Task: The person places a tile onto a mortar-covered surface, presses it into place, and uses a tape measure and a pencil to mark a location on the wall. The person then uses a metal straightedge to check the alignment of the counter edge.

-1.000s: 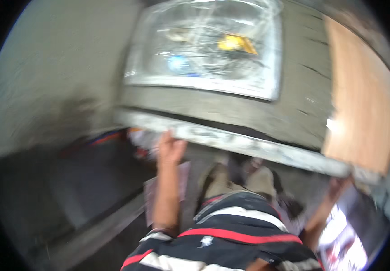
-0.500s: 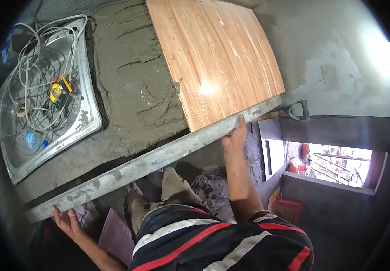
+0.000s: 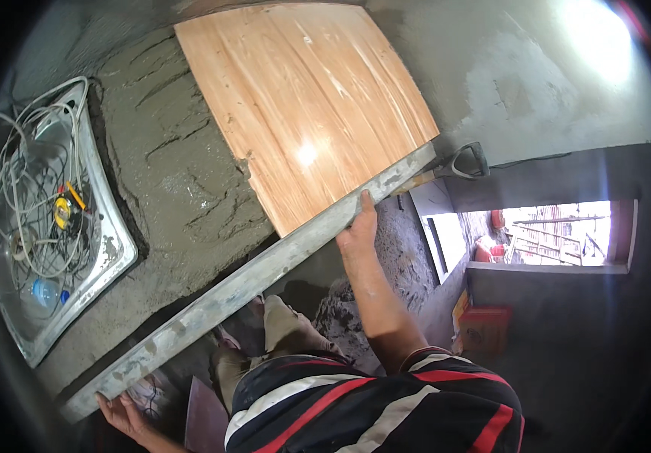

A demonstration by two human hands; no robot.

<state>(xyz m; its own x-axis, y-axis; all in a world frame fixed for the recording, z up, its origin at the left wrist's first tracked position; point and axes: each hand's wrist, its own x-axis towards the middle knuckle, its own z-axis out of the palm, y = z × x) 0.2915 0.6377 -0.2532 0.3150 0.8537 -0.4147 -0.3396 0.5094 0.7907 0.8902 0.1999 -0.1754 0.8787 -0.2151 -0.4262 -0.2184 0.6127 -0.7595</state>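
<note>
A long grey straightedge bar [image 3: 242,288], smeared with mortar, runs from lower left to upper right. Its far right part lies along the front edge of a glossy wood-grain tile [image 3: 318,113]. Near the bar's left end, my left hand [image 3: 124,415] grips its lower edge, with the thumb or a finger on the face. Farther right, my right hand [image 3: 361,226] holds the bar from below, thumb up on its face close to the tile's edge. Left of the tile spreads a bed of wet grey mortar [image 3: 178,181] with ridges. The bar hides part of the counter's front edge.
At left sits a metal sink basin [image 3: 118,253] holding tangled cables [image 3: 20,181], a yellow-black tool [image 3: 63,213] and a plastic bottle [image 3: 44,293]. A tool's dark D-shaped handle [image 3: 470,160] juts out beyond the tile's right corner. A red box [image 3: 485,328] stands below a window opening.
The view has turned, so tile, mortar and sink appear farther left and lower. Both hands keep hold of the bar, which still lies along the tile's front edge.
</note>
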